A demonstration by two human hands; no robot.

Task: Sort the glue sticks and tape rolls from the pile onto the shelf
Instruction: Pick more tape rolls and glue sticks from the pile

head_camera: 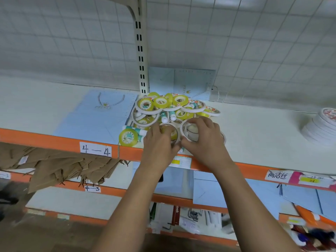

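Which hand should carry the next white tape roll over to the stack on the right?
Probably right: the right hand grips a white tape roll and is nearer the stack.

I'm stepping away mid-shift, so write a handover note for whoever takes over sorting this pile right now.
Left hand grips a white tape roll at the pile's near edge; right hand grips the neighbouring white roll.
The pile, tape rolls and glue sticks mixed, sits on the shelf.
Done: one stack of white rolls at its right end.
Left: the rest of the pile, glue sticks included.
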